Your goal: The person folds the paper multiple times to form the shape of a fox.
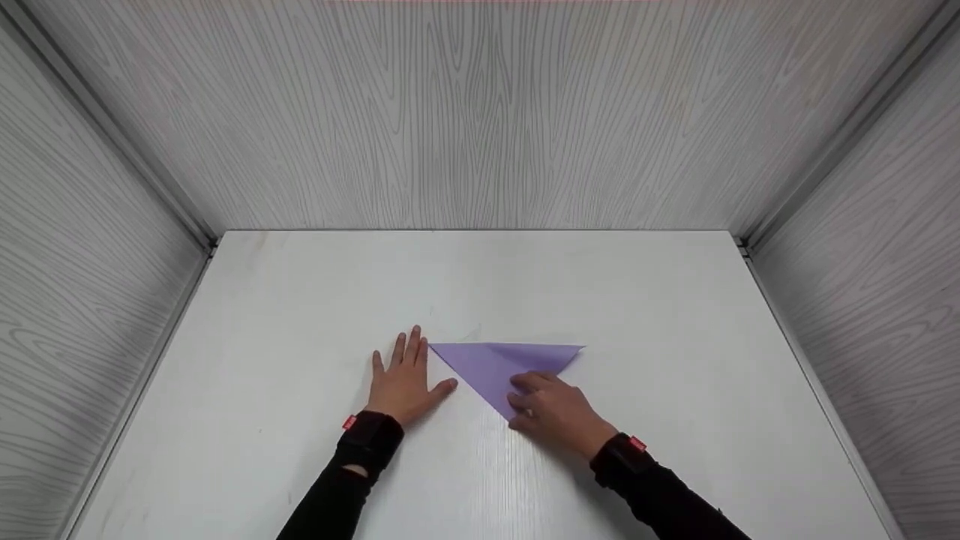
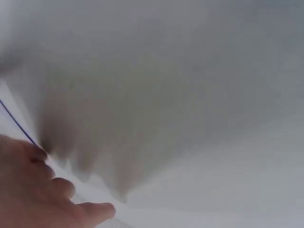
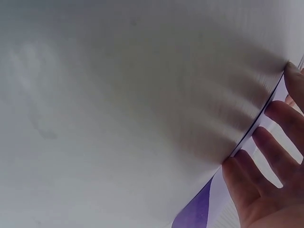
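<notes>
A purple sheet of paper (image 1: pixel 476 364), folded into a triangle, lies on the white table with its long edge at the far side and a corner toward the person. Its right part lifts slightly near the far edge. My left hand (image 1: pixel 401 386) rests flat with fingers spread, its index fingertip right at the paper's left corner; whether it touches cannot be told. My right hand (image 1: pixel 551 409) presses on the paper near the close corner, fingers bent a little and hiding part of the right side. The right wrist view shows its fingertips (image 3: pixel 230 164) along the paper's edge.
The white tabletop (image 1: pixel 300 300) is bordered by grey wood-grain panels: a back wall (image 1: pixel 480 112), a left wall (image 1: pixel 82 300) and a right wall (image 1: pixel 862 300). Both wrists wear black bands, the left one (image 1: pixel 371 437) just behind that hand.
</notes>
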The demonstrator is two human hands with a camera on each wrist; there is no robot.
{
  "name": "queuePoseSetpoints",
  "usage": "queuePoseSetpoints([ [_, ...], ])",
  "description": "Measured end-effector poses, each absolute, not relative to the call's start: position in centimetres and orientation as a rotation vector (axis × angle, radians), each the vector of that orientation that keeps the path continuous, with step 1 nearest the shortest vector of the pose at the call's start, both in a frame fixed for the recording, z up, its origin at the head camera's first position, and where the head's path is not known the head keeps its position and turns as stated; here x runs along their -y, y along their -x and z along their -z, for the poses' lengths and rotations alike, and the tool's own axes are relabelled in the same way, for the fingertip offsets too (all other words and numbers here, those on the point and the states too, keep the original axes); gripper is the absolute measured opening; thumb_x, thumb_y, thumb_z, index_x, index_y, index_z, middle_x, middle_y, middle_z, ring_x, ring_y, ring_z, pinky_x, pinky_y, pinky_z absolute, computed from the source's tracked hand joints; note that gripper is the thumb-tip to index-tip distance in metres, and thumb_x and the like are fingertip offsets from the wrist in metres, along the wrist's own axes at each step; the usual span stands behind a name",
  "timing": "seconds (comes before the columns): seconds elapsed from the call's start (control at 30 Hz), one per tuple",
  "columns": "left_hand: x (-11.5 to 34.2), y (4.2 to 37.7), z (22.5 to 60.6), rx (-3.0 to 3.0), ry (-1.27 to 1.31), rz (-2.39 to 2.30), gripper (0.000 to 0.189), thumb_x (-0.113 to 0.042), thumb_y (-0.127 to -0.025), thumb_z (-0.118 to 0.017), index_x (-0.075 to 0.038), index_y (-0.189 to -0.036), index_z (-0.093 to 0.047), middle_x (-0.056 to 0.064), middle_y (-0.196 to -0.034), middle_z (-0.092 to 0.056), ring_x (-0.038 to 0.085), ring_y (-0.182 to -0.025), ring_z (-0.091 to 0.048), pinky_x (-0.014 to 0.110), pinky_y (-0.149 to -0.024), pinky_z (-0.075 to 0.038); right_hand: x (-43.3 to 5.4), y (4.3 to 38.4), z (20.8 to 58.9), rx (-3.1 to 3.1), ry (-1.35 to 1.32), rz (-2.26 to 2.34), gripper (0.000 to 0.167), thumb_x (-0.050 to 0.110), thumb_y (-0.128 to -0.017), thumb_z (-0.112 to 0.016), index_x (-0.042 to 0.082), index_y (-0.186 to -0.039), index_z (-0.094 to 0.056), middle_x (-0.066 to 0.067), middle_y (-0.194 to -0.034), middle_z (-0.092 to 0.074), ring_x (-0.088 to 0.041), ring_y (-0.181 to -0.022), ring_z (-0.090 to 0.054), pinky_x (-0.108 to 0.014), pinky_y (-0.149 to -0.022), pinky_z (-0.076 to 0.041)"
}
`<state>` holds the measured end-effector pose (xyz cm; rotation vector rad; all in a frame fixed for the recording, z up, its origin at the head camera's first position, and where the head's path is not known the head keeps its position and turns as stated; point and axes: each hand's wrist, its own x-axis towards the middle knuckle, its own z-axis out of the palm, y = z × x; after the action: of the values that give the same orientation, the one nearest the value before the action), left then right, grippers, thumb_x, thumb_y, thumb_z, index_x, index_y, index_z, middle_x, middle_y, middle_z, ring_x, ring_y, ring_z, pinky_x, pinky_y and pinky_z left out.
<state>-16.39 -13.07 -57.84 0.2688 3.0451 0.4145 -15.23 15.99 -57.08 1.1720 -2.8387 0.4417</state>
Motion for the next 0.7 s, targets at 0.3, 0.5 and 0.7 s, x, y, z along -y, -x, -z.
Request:
queuePoseSetpoints([
  [0.3, 9.0, 15.9, 58.1, -2.991, -0.515, -0.511, 0.086, -0.064, -0.097, -0.057, -0.011, -0.162, -0.036, 0.017, -0.17, -0.02, 0.043, -0.156, -0.016, 0.073, -0.116, -0.016, -15.7, 15.3, 56.8, 2.875, -1.176, -0.395, 0.037, 0.044, -0.091, -0.078, 0.017, -0.118, -0.08, -0.007, -0.14, -0.063, -0.029, -0.13, -0.057, -0.052, -0.077, -0.06],
  [0.5, 7.9, 15.8, 59.2, -2.98, -0.455, -0.47, 0.091, -0.073, -0.094, -0.051, -0.018, -0.164, -0.031, 0.013, -0.172, -0.016, 0.04, -0.157, -0.01, 0.071, -0.118, -0.008, -15.8, 15.4, 56.7, 2.876, -1.176, -0.376, 0.037, 0.042, -0.09, -0.079, 0.017, -0.117, -0.08, -0.007, -0.139, -0.064, -0.03, -0.129, -0.058, -0.052, -0.076, -0.061],
  [0.7, 7.7, 16.0, 59.2, -2.966, -0.454, -0.437, 0.097, -0.078, -0.091, -0.05, -0.018, -0.165, -0.029, 0.012, -0.173, -0.013, 0.039, -0.158, -0.008, 0.072, -0.118, -0.007, -15.9, 15.3, 56.6, 2.896, -1.158, -0.366, 0.036, 0.043, -0.092, -0.078, 0.018, -0.117, -0.08, -0.005, -0.14, -0.063, -0.029, -0.13, -0.057, -0.052, -0.078, -0.061],
])
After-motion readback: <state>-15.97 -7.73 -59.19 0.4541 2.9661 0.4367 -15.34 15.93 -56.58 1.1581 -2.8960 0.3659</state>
